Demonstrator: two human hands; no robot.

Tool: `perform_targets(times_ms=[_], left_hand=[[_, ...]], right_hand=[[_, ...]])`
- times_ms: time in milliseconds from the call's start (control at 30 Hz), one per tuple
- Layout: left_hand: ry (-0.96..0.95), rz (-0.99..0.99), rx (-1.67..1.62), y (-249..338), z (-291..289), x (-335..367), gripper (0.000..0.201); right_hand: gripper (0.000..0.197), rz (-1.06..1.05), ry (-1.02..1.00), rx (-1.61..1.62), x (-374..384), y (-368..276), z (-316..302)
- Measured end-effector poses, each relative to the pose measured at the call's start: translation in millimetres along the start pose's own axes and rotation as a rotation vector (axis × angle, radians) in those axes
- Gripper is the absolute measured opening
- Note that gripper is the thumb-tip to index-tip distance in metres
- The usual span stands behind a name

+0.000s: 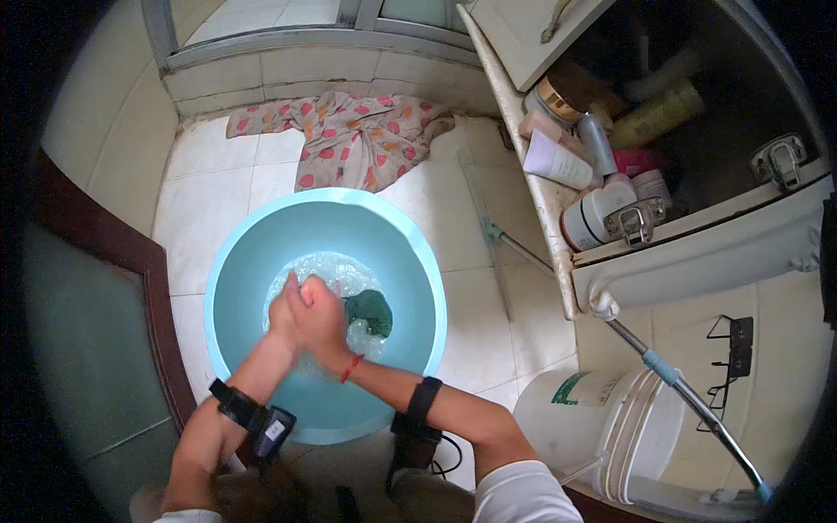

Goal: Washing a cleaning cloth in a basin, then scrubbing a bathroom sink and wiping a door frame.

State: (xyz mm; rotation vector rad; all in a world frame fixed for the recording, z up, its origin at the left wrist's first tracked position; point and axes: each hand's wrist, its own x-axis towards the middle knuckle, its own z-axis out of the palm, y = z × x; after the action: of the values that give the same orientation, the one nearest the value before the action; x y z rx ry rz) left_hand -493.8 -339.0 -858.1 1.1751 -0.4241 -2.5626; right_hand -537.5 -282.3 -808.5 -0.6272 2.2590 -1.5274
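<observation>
A round light-blue tub (228,253) stands on the tiled floor in front of me, with foamy water (324,266) in its bottom. Over the foam my left hand (283,312) and my right hand (322,321) press against each other, fingers curled closed. Whatever lies between them is hidden. A wet dark green cloth (372,311) sits in the suds right beside my right hand, partly hidden behind it; whether the fingers hold part of it I cannot make out. Slight blur covers both hands.
Behind the tub lies a spotted beige garment (362,144) on the floor. At right, bottles and jars (562,161) crowd an open cabinet (558,235). A long-handled pole (689,392) leans beside a white bucket (571,414). A dark-framed door (161,349) is close at left.
</observation>
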Motion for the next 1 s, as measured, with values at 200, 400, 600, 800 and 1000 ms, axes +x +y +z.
perform_targets(times_ms=[200, 400, 600, 800, 1000], left_hand=[[0.064, 0.015, 0.038, -21.2, 15.3, -5.3, 0.042], [0.218, -0.007, -0.015, -17.1, 40.6, -20.5, 0.043], [0.066, 0.016, -0.052, 10.8, -41.6, 14.7, 0.033], [0.142, -0.034, 0.039, -25.0, 31.8, -26.0, 0.035], [-0.021, -0.134, 0.123, 14.7, 52.5, -19.1, 0.031]], right_hand=[[0.032, 0.046, 0.044, -0.200, 11.8, 37.0, -8.2], [0.034, -0.013, 0.077, 0.088, 2.9, 35.0, -12.2], [0.042, 0.009, 0.070, 0.227, -33.7, -9.3, 5.0], [0.042, 0.083, -0.015, 0.050, 32.2, 53.2, -18.9], [0.053, 0.161, -0.333, 0.579, 56.1, 72.3, -39.0]])
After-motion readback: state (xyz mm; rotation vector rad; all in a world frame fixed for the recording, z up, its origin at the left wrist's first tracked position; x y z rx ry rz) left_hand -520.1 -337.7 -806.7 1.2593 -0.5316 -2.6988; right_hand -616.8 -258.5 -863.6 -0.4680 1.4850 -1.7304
